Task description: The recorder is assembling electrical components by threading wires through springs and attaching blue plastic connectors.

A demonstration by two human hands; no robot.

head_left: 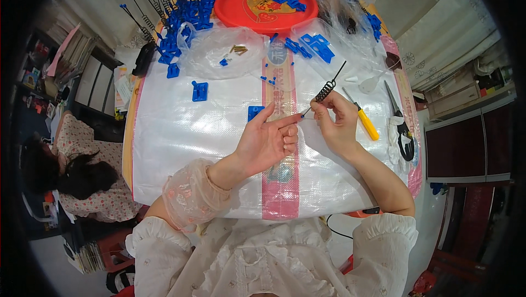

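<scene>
My right hand pinches a thin black rod with a coiled spring around it. The rod stands slanted, its upper end pointing away to the right. Palm up, my left hand reaches in from the left with its index finger stretched out and the other fingers loosely curled. A tiny blue cap shows at the index fingertip, against the rod's lower end; whether it is fixed on the rod I cannot tell. Just beyond my left thumb lies a blue plastic piece, partly hidden by the hand.
A red tray with blue parts stands at the back. Blue bases with upright springs crowd the back left. A clear bag holds brass-coloured pieces. A yellow-handled screwdriver and black-handled scissors lie right. Another person sits left.
</scene>
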